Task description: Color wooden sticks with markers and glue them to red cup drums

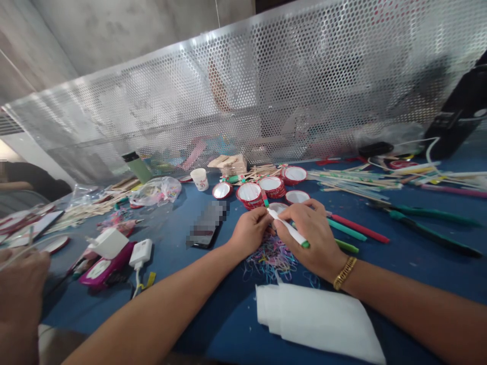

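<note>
My right hand [312,238] is closed round a white pen-like stick with a green tip [289,229], holding it slanted. My left hand [249,230] is closed in a pinch at the stick's upper end, above a pile of thin coloured rubber bands [272,258] on the blue table [399,258]. A gold bracelet [344,272] sits on my right wrist. Just beyond the hands stand several red-rimmed paper cups [249,194]. Green and red sticks [355,228] lie to the right of my right hand.
A folded white cloth [315,317] lies near me. A phone [207,225], white charger [140,253] and pink box [104,268] lie left. Another person's hand [19,294] is at far left. Green-handled pliers [422,225] and wooden sticks [353,180] lie right. A perforated metal screen [266,91] stands behind.
</note>
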{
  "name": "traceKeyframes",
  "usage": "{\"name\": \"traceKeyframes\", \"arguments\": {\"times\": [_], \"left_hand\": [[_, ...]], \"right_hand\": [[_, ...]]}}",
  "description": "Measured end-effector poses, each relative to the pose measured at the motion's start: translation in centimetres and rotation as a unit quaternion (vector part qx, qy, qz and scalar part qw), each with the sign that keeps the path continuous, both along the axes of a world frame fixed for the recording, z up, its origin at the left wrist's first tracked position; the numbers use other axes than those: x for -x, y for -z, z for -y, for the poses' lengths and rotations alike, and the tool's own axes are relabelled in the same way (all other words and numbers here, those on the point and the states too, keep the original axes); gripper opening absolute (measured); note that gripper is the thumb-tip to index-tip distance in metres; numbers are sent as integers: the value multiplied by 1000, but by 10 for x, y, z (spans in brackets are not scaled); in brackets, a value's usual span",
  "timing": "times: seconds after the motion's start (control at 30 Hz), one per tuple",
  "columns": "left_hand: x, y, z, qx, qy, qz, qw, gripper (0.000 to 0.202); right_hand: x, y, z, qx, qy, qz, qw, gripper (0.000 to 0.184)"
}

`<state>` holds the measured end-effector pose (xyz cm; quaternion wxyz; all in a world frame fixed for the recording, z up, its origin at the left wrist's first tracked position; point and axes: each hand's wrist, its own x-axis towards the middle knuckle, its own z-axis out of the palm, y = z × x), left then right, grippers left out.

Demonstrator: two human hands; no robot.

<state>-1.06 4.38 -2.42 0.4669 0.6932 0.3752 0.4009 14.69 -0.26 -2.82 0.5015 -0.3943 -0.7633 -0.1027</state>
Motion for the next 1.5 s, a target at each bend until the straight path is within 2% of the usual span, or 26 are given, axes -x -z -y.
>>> {"name": "traceKeyframes", "arguments": {"times": [0.23,0.43,0.6,0.8,1.27,1.5], "left_hand": [[0,2,-1,16,2,1,1000,31],[1,1,0,-4,-7,-13,1000,35],[0,0,0,17,-1,-3,1000,34],[-1,-3,2,15,-10,-4,1000,37],[1,0,1,12,-11,-7,1000,36],[0,-4,4,28,-13,-5,1000,35]], "right_hand": [[-2,-2,0,-6,32,0,999,8],[0,-1,0,11,1,-4,1000,9],[-1,-2,-1,-2,30,1,1000,10],[0,-2,1,9,4,-1,1000,9],[-1,-2,-1,3,30,0,1000,9],[0,-2,0,2,1,-3,1000,7]]}}
